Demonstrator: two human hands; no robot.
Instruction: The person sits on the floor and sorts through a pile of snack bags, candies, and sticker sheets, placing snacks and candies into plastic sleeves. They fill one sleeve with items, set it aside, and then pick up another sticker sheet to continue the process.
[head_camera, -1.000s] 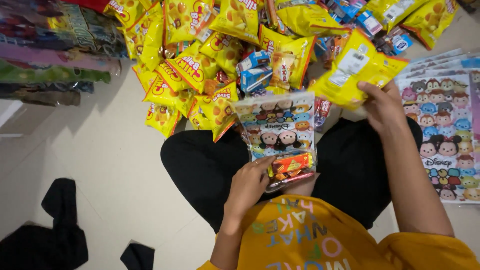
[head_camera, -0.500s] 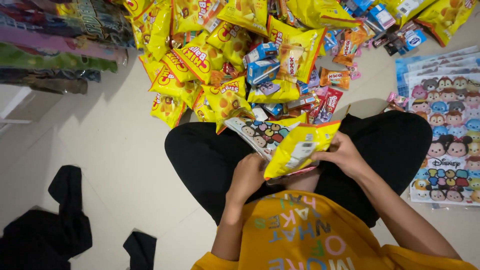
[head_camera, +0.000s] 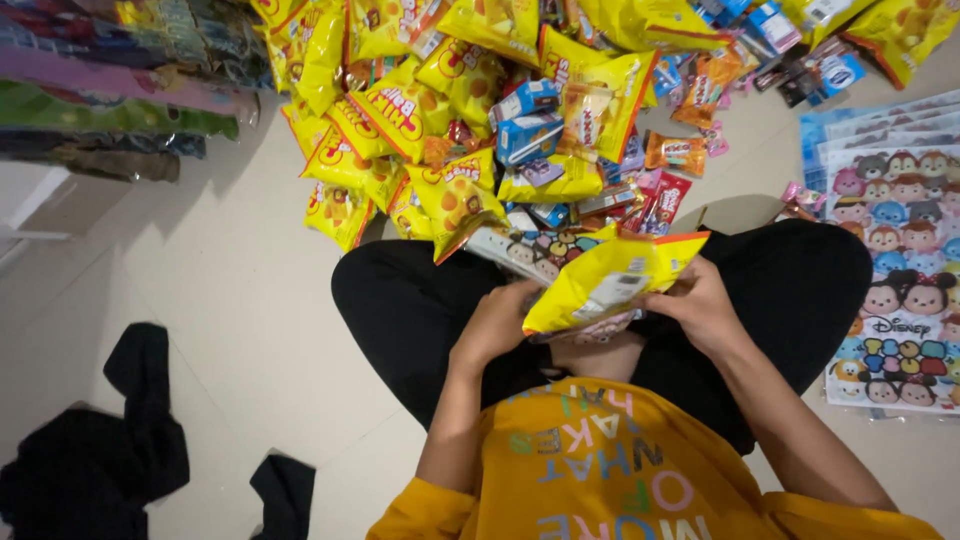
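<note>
I sit cross-legged on a pale tiled floor in black trousers and a yellow shirt. My right hand (head_camera: 700, 305) holds a yellow snack packet (head_camera: 610, 280) over my lap. My left hand (head_camera: 497, 325) grips the near edge of a cartoon-printed gift bag (head_camera: 525, 250) that lies across my lap, partly under the packet. The packet's lower end sits at the bag's mouth; whether it is inside I cannot tell.
A big heap of yellow snack packets (head_camera: 420, 110), small blue cartons (head_camera: 530, 135) and orange and red sweet wrappers (head_camera: 675, 155) lies in front of my knees. A stack of cartoon-printed bags (head_camera: 900, 270) lies at the right. Dark cloth (head_camera: 110, 450) is at the lower left.
My right hand brought the yellow packet from up by the pile down to my lap and onto the printed bag. The bag has dropped lower and flatter in my left hand.
</note>
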